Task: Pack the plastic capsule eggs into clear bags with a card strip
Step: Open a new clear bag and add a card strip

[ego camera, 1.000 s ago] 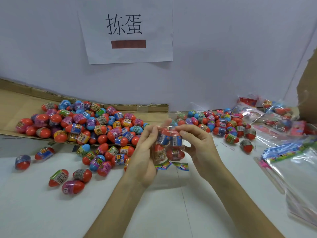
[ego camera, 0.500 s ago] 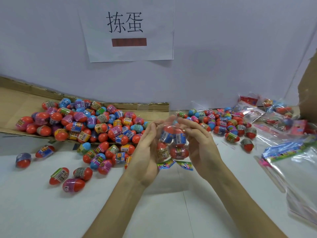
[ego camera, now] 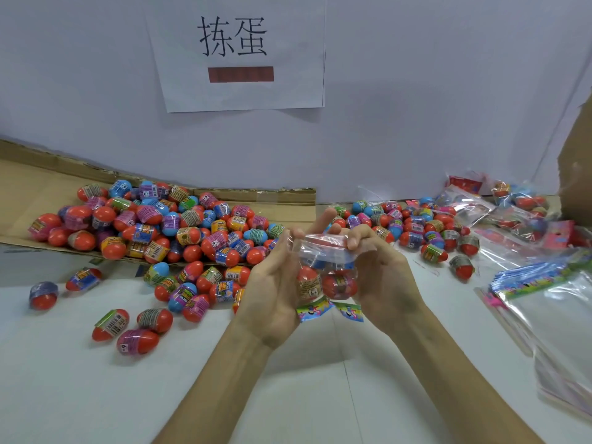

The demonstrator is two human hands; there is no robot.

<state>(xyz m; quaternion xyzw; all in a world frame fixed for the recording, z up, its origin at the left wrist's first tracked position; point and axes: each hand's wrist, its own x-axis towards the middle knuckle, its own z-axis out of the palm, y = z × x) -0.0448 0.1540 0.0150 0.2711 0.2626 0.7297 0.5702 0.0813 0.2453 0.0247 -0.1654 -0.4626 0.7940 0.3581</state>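
You held a clear bag (ego camera: pixel 323 251) of eggs (ego camera: pixel 308 285) between both hands, above the white table (ego camera: pixel 96 395).

The bag contained a few eggs, red ends down, and the card strip (ego camera: pixel 330 309) hung at its lower end. Your left hand (ego camera: pixel 275 283) cupped the bag's side, with the fingertips bent onto its top edge. Your right hand (ego camera: pixel 381 277) gripped the other side, its fingers curled over the top. Loose eggs lay in a pile (ego camera: pixel 160 225) on the cardboard (ego camera: pixel 288 203) to your left, some spilled on the table near your left wrist. A smaller pile (ego camera: pixel 416 225) lay behind your right hand, and a stack of empty bags (ego camera: pixel 560 302) lay at the right edge. The bare table surface was near you, under your forearms.
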